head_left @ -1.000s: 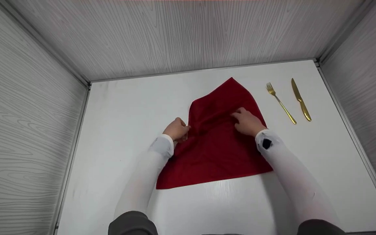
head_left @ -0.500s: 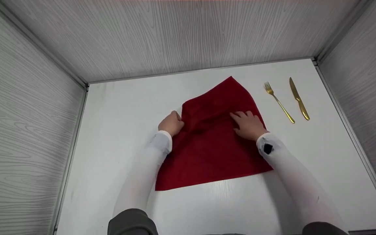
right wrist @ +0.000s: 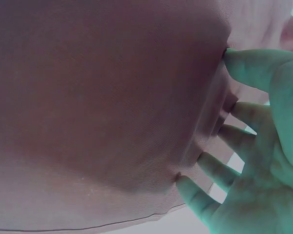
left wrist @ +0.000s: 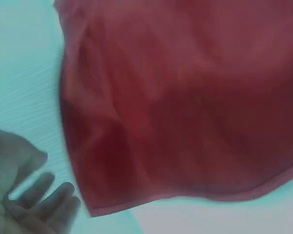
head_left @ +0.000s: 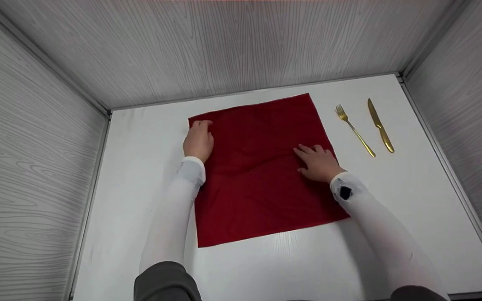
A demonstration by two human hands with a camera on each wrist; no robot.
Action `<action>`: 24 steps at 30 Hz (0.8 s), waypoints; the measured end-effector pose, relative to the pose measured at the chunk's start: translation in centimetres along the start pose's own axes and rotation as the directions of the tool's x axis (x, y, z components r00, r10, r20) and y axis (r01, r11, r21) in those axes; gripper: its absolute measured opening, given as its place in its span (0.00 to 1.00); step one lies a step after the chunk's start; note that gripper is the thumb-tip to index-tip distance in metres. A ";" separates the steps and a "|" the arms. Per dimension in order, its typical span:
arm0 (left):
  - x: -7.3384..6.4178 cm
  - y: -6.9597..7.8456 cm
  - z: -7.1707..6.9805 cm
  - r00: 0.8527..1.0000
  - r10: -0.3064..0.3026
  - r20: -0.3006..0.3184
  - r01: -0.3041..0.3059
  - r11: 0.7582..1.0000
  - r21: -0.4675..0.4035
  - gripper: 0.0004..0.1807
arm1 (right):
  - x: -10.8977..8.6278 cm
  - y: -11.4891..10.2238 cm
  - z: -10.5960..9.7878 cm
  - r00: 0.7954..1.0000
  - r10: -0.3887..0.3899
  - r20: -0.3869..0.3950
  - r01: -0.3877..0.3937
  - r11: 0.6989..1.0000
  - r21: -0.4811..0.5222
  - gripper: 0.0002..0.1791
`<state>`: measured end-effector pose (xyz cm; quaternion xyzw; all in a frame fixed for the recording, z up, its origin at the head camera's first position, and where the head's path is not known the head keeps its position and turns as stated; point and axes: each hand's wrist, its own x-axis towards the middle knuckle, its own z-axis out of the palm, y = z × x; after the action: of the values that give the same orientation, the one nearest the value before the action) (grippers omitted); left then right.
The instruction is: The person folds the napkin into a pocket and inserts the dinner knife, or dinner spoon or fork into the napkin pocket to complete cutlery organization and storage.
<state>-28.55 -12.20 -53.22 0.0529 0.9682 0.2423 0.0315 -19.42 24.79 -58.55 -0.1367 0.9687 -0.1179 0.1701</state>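
Note:
A square red cloth (head_left: pixel 262 192) lies spread on the white table, with a low wrinkle running across its middle. At its far left corner is my left hand (head_left: pixel 199 141). In the left wrist view the loosely bent fingers of that hand (left wrist: pixel 31 190) hold nothing and lie beside the cloth's edge (left wrist: pixel 136 146). My right hand (head_left: pixel 319 164) rests on the right side of the cloth, fingers spread. Its fingertips touch the fabric (right wrist: pixel 112 122) along a crease in the right wrist view.
To the right of the cloth lie a gold fork (head_left: pixel 355 130) and a gold knife (head_left: pixel 380 125), roughly side by side. Grey wood-grain panels (head_left: pixel 241 50) wall in the white table (head_left: pixel 140 175) at the back and both sides.
My left hand has carried the folded far left corner outward and away from me, then let it go. The cloth now lies nearly flat. My right hand has stayed almost still, its fingers spreading flatter.

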 end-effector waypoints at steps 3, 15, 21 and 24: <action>-0.5 -0.7 1.6 0.991 0.011 0.133 -0.021 0.997 0.073 0.25 | 0.1 0.2 0.1 1.000 0.001 0.000 -0.001 1.000 0.004 0.40; -1.4 -3.4 6.1 0.898 -0.080 0.433 -0.011 0.979 0.203 0.49 | -0.9 1.6 0.5 0.994 0.105 0.027 -0.105 0.994 0.013 0.49; -0.9 -4.5 6.3 0.920 -0.021 0.391 -0.082 0.966 0.244 0.50 | -0.6 1.3 0.4 0.994 0.109 -0.022 -0.109 0.994 0.007 0.45; -1.7 -4.4 6.3 0.921 0.033 0.388 -0.140 0.958 0.252 0.50 | -0.6 2.0 0.5 0.991 0.109 -0.074 -0.109 0.994 0.008 0.41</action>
<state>-26.75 -13.30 -60.77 0.1457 0.9646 0.0919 0.1999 -19.20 26.77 -59.36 -0.0787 0.9802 -0.1156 0.1404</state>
